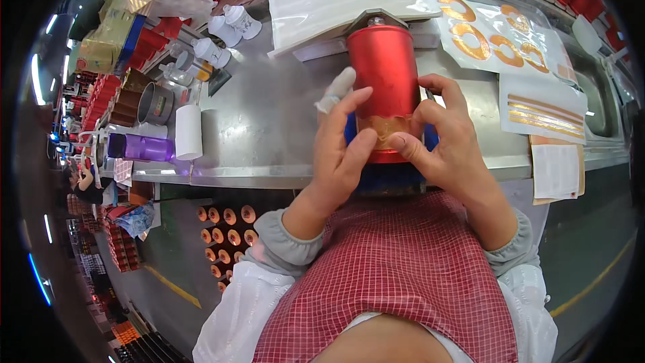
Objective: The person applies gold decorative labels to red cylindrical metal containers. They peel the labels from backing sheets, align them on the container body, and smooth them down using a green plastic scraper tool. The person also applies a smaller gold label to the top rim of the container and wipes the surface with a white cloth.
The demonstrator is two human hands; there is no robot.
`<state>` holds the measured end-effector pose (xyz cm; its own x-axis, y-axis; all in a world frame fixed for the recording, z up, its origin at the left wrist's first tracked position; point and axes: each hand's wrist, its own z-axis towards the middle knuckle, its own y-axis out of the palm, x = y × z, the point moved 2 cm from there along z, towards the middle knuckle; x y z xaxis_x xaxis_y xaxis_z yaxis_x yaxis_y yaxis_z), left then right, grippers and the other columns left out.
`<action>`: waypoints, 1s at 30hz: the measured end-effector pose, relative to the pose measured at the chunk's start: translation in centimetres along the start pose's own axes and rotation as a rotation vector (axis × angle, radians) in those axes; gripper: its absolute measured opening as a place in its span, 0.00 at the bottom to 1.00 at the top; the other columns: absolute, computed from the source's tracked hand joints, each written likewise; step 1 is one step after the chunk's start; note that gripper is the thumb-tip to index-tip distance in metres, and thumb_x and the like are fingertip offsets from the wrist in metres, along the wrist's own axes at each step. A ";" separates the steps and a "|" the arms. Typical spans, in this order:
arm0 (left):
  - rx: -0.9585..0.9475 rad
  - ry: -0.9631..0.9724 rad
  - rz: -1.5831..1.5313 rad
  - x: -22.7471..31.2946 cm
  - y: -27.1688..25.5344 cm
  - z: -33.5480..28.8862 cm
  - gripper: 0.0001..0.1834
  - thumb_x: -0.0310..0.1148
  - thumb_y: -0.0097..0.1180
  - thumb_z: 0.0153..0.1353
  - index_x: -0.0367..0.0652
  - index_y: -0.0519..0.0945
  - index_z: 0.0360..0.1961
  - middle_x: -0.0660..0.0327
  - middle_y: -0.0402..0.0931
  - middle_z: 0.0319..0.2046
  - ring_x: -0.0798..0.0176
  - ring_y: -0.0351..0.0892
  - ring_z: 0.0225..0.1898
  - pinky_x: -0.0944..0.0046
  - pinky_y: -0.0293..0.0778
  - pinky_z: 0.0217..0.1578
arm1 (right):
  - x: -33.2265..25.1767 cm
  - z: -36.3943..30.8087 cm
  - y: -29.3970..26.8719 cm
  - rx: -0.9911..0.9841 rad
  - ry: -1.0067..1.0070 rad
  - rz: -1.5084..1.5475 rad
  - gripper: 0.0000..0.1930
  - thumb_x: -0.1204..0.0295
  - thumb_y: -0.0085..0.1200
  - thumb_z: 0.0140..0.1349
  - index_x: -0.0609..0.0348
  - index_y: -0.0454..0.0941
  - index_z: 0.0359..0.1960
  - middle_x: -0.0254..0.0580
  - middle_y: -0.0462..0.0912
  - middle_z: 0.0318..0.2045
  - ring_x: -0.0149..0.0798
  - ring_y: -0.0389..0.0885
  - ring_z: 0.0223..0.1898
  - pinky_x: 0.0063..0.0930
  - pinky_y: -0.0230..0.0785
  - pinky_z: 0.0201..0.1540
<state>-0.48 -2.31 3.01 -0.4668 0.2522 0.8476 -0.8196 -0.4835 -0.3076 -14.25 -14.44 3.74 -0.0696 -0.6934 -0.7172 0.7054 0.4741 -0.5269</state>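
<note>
A shiny red cylinder [383, 70], bottle- or canister-shaped, lies in front of me with its narrow end pointing away. Around its near end runs a gold patterned strip [384, 125], wrinkled along its upper edge. My left hand [341, 144] presses the strip with its thumb, its index finger along the cylinder's left side; another finger wears a whitish cover. From the right, my right hand [449, 136] pinches at the strip with thumb and bent index finger. Under the cylinder is a blue support [390, 176], mostly hidden; a dark metal bracket [366, 20] stands behind the far end.
Sheets of gold ring-shaped decals [470, 40] and gold strips [545, 115] lie right, near a sink [600, 91]. White plastic sheeting [336, 3] is at the back. Left stand a purple bottle [144, 148], a white roll [189, 132], a metal pot [156, 103] and white bottles [242, 22].
</note>
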 end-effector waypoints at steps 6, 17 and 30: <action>0.065 0.150 0.424 -1.4 1.9 -3.5 0.42 0.47 0.54 0.63 0.28 0.55 0.68 0.37 0.51 0.68 0.34 0.51 0.68 0.41 0.44 0.67 | -0.2 0.3 0.7 0.006 0.055 -0.004 0.17 0.62 0.67 0.51 0.61 0.74 0.20 0.59 0.69 0.49 0.57 0.69 0.53 0.45 0.63 0.54; 0.074 0.134 0.521 -1.9 2.4 -3.8 0.41 0.51 0.48 0.66 0.27 0.55 0.68 0.35 0.50 0.68 0.33 0.52 0.68 0.37 0.41 0.67 | 1.0 0.1 0.7 0.026 0.019 0.105 0.11 0.69 0.64 0.56 0.61 0.76 0.23 0.53 0.70 0.50 0.49 0.72 0.50 0.37 0.67 0.49; -0.044 0.207 0.744 0.1 2.1 -3.7 0.33 0.43 0.48 0.68 0.27 0.63 0.64 0.31 0.56 0.64 0.30 0.57 0.66 0.34 0.43 0.66 | 3.3 -5.1 0.3 -0.115 -0.040 0.041 0.35 0.68 0.67 0.50 0.61 0.69 0.62 0.55 0.65 0.63 0.57 0.64 0.61 0.45 0.58 0.64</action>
<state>-3.46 -0.17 0.87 -0.9488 0.0277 0.3145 -0.2765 -0.5540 -0.7853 -17.90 -13.84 -1.09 -0.0130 -0.6919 -0.7218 0.6217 0.5598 -0.5478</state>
